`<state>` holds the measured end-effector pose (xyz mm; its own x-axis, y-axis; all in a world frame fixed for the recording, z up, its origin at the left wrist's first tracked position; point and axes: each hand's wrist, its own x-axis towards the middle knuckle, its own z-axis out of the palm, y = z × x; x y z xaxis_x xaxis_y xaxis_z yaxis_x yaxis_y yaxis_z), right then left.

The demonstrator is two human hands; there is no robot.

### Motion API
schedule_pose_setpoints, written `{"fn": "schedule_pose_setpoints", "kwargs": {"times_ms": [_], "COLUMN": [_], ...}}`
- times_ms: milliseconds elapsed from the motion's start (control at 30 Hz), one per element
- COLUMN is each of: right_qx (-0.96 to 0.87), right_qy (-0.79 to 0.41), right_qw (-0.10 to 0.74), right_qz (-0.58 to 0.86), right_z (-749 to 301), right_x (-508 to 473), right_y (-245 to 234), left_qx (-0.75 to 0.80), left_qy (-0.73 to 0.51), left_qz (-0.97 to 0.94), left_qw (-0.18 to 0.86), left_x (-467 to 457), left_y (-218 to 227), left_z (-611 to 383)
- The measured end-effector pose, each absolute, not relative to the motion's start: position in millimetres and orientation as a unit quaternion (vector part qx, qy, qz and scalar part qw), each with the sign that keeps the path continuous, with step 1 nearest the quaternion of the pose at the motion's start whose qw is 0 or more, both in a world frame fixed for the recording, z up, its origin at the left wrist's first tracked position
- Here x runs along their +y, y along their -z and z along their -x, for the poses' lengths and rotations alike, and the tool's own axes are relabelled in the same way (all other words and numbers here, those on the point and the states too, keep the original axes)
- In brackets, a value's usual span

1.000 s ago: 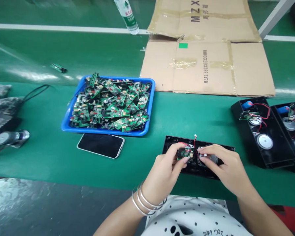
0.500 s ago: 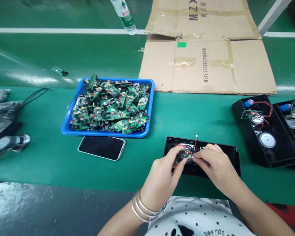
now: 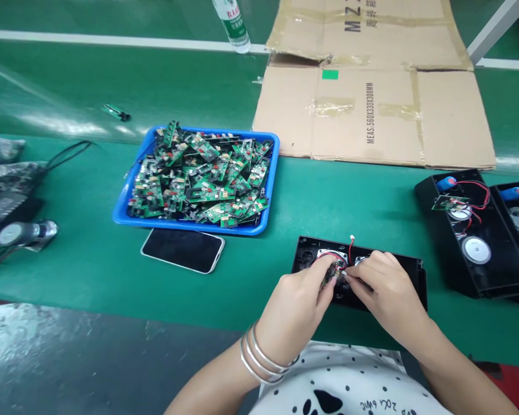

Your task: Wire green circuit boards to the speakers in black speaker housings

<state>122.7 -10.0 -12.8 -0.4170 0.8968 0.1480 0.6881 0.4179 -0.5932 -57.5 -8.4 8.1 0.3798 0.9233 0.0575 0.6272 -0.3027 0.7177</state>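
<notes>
Between the thumb and fingers of my left hand (image 3: 294, 302) is a small green circuit board (image 3: 338, 268), partly covered by the fingertips. My right hand (image 3: 384, 285) pinches a small white wire connector (image 3: 345, 274) against the board's right edge; whether it is seated in a socket cannot be made out. Both hands are above a black speaker housing (image 3: 409, 276) lying on the green table mat. Round speakers with red and black wires show inside it, partly hidden by my hands. A separate red lead with a white plug (image 3: 352, 241) sticks up behind the fingers.
Left of my hands, a blue tray (image 3: 274, 190) is heaped with circuit boards, with a phone (image 3: 184, 251) before it. Two black housings (image 3: 443, 233) with blue cells stand at right. Flattened cardboard (image 3: 389, 127) and a water bottle (image 3: 236, 29) are behind; bagged parts (image 3: 8, 184) lie left.
The view has shifted slightly. My left hand has tilted the circuit board so less of its face shows, while the right fingertips stay at its edge with the connector.
</notes>
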Motion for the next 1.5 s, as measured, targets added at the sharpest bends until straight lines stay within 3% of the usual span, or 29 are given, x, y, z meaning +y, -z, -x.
{"fn": "schedule_pose_setpoints", "kwargs": {"times_ms": [400,667,1000,1267,1367,1500], "right_qx": [-0.845,-0.81,-0.788,-0.809,-0.812,-0.805], "right_qy": [-0.181,-0.307,-0.301,-0.258,-0.18,-0.141], "right_qw": [0.169,0.166,0.173,0.161,0.171,0.126], "right_qz": [0.473,0.472,0.509,0.503,0.528,0.563], "right_z": [-118,-127,-118,-121,-124,-126], "right_x": [-8,-8,-14,-10,-5,1], "right_y": [9,10,8,8,3,0], "left_qx": [0.489,0.406,0.397,0.43,0.47,0.511], "left_qy": [-0.207,-0.174,-0.2,-0.193,-0.214,-0.246], "left_qz": [-0.788,-0.789,-0.772,-0.732,-0.684,-0.646], "left_qw": [0.311,0.428,0.454,0.492,0.515,0.51], "left_x": [-8,5,2,5,4,1], "left_y": [-12,-17,-13,-15,-16,-14], "left_z": [57,72,73,73,71,69]}}
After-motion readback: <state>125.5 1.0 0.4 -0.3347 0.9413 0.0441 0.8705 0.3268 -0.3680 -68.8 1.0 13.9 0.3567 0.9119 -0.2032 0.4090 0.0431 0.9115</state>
